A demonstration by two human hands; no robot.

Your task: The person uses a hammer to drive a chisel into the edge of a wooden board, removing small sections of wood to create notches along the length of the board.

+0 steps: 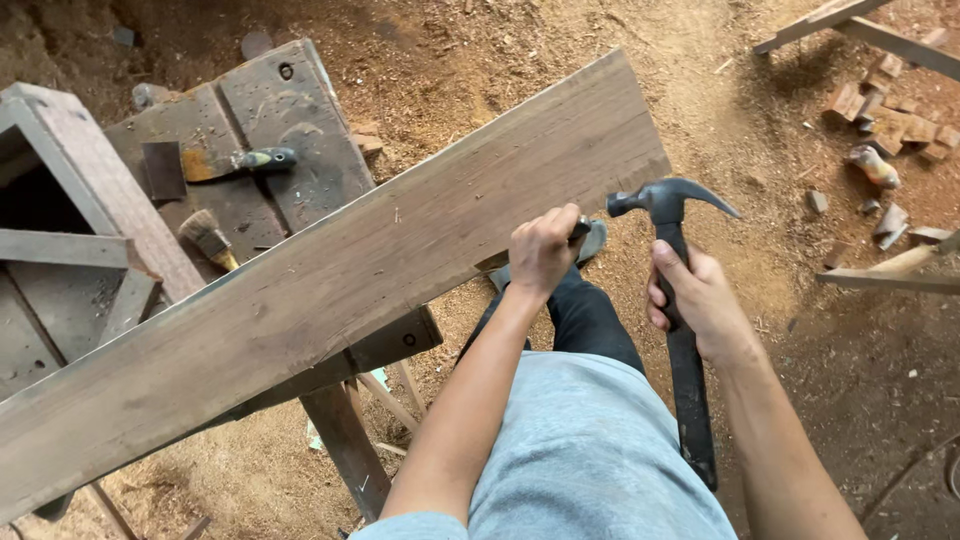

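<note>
So there's a long weathered plank (330, 290) lying diagonally over a beat-up wooden workbench (270, 130), grey-brown, rough grain, a few nicks and pale scratches on the face. Its far end is cut square and sticks out past the bench over the ground, and its near edge runs right by the person's knee.

The left hand (542, 250) is balled into a fist right at that near edge, fingers wrapped tight around a small dark tool (580, 229). Only a stub pokes out of the fist, so I can't tell what kind of tool it is. The right hand (700, 300) is closed around the black handle of a claw hammer (672, 260), gripping fairly high up near the head. The head is dark steel with a curved claw, and it sits just beside the stub in the left fist, with only a small gap between them.

On the bench there's a putty knife (225, 165) with a rusty blade and a stubby bristle brush (208, 238), both well apart from the hands.

The ground is all loose sawdust (480, 50) and chips, with offcut blocks (890, 110) piled at the upper right. There's plenty of open room to the right of the hammer. To the left, the plank and bench box things in.
</note>
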